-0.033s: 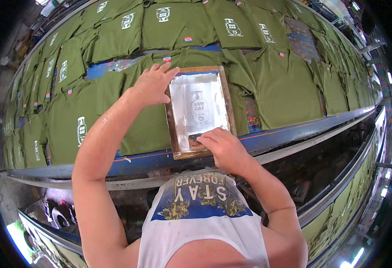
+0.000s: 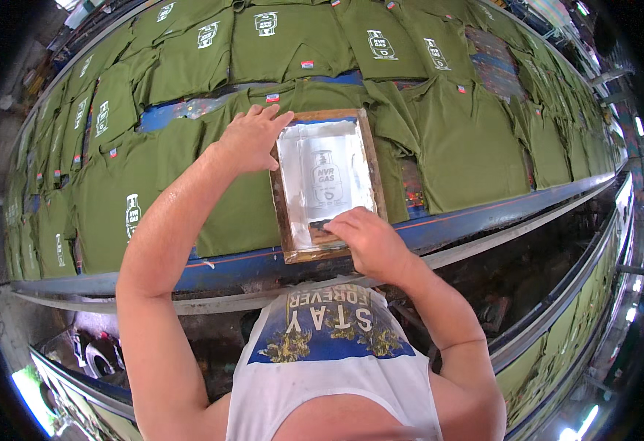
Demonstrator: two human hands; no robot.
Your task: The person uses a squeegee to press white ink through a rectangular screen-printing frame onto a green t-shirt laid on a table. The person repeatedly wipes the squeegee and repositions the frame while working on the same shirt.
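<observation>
A wood-framed printing screen [image 2: 365,140] lies on an olive T-shirt [image 2: 230,213], its pale mesh showing a grey gas-cylinder design. My left hand [image 2: 252,140] rests at the screen's upper left corner and edge, fingers spread. Near the screen's bottom, the fingers of my right hand [image 2: 369,242] are curled on a small dark squeegee [image 2: 323,228], which lies across the mesh.
Rows of olive shirts [image 2: 458,151], many bearing white cylinder prints, cover the long blue table [image 2: 469,209]. A metal rail [image 2: 513,226] runs along its near edge. Behind me are dark racks, and another shirt-covered table [image 2: 557,338] curves along the lower right.
</observation>
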